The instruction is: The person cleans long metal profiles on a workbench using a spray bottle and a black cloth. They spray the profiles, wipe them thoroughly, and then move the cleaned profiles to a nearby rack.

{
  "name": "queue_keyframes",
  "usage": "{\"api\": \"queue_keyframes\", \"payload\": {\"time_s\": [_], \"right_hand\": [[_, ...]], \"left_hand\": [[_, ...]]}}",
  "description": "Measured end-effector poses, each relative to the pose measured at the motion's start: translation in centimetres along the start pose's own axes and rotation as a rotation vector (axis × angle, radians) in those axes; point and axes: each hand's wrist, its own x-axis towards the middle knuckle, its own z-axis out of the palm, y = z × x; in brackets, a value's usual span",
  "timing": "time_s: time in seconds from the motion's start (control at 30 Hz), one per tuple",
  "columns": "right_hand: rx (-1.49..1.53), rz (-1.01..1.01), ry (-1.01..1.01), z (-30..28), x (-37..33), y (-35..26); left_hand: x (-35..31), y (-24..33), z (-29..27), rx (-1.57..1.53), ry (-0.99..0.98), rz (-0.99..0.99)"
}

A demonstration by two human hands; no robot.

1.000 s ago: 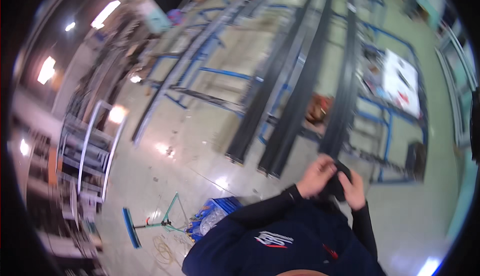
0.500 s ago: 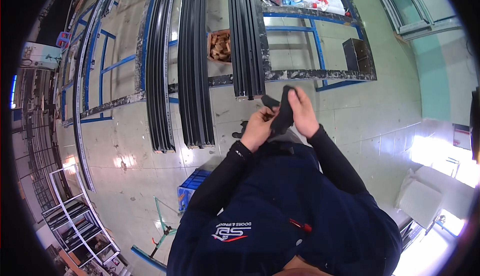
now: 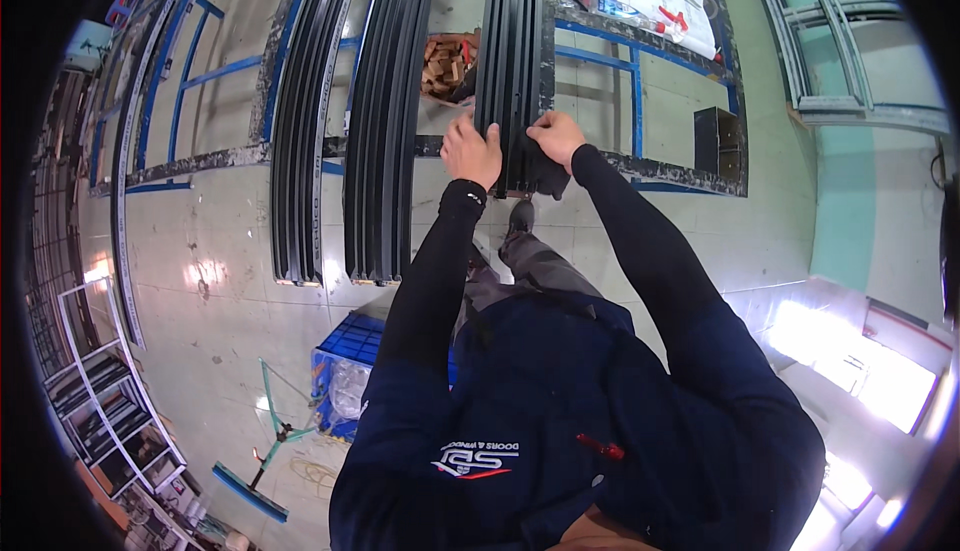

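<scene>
My right hand (image 3: 558, 141) has the dark cloth (image 3: 546, 173), thumb and finger drawn narrow at its upper edge, so the rest sags beside the near end of the right-hand black bars (image 3: 508, 51). My left hand (image 3: 472, 156) is at the other side of those bars, fingers bent and thumb apart; I cannot tell whether they grip anything, nor whether they press on the metal. A dark patch just beyond them, by the box of wood blocks (image 3: 440, 69), is too unclear to name.

The bars lie lengthwise over the bench (image 3: 665, 175), their near end jutting past its front rail. The middle bars (image 3: 385, 121) and the left-hand bars (image 3: 300, 151) jut out further, well clear of my right hand.

To handle this well, I judge the pinch at the cloth's edge should stay light but sure, with the loose part kept off the bar ends, where a corner could snag it. My left fingers do best on the flat outer side, away from the grooves. I'd lean no weight on the jutting end, since the bars might tip or slide. My elbows want to stay wide, so my sleeves (image 3: 405, 301) don't brush the middle bars.
</scene>
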Motion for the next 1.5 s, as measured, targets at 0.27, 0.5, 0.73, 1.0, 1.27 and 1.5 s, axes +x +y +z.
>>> {"api": "queue_keyframes", "payload": {"time_s": [0.27,0.5,0.73,1.0,1.27,1.5], "right_hand": [[-0.519,-0.319,0.256,2.1,0.4,-1.9],[-0.393,-0.605,0.348,3.5,-5.2,-0.4],[-0.227,-0.174,0.245,2.2,-0.2,-0.5],[-0.231,-0.367,0.318,3.1,-1.6,-0.9],[-0.229,-0.272,0.146,1.5,-0.2,-0.4],[-0.336,-0.122,0.164,-0.6,6.0,-2.9]], "left_hand": [[-0.3,0.3,0.5,0.173,-0.044,0.016],[-0.1,-0.1,0.3,0.134,0.004,0.035],[0.0,0.2,0.7,0.132,0.020,0.052],[0.1,-0.1,0.8,0.159,0.003,0.026],[-0.1,0.0,0.4,0.167,-0.017,0.020],[0.1,0.4,0.6,0.152,-0.026,0.032]]}}
